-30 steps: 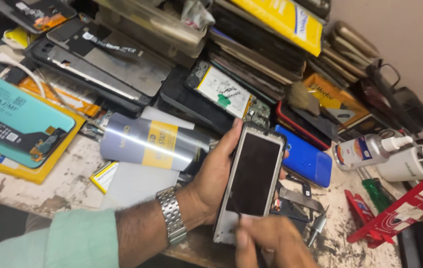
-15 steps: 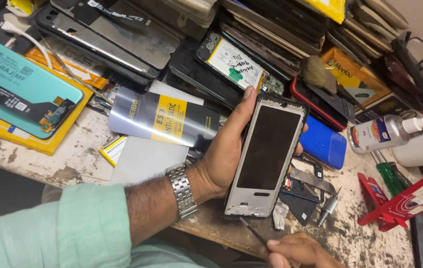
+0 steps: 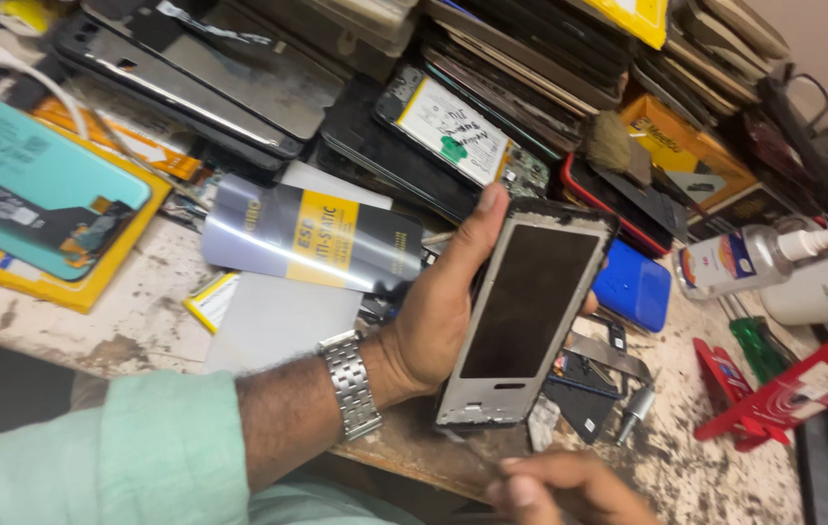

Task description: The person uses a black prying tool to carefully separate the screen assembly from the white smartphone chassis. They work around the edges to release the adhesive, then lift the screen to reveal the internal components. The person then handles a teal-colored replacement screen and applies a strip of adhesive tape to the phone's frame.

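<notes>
Left hand (image 3: 438, 316): wrapped round the long edge of a flat silver-framed phone screen assembly with dark glass (image 3: 528, 306), thumb laid along the upper left edge, palm behind, fingertips just showing at the right edge. Held tilted above the bench, glass face up, top end pointing away. Steel link wristwatch (image 3: 351, 382) on that wrist, pale green sleeve (image 3: 93, 457) behind it.

Right hand (image 3: 569, 486): low at the frame bottom, just under the assembly's lower end, fingers curled inward. Closed, possibly on something thin; cannot tell what, if anything.

Change since a second ago: right hand then lay against the lower end of the assembly; half a second ago already dropped away and nearly out of view; now back in partial view, apart from the frame. Assembly itself raised and swung further toward the stacked phones, more of its face exposed. Left grip unchanged throughout. Reading: support now rests on the left hand alone, leaving the right free for fine work at the bottom edge.

Around: scarred, paint-flecked wooden bench (image 3: 93, 321); grey and yellow anti-static foil pouch (image 3: 312, 238) just left of the holding hand; blue plastic block (image 3: 633, 287) just right of the assembly; white spray bottle (image 3: 754, 258) further right; teal flat panel on a yellow sheet (image 3: 30, 190) at far left.
</notes>
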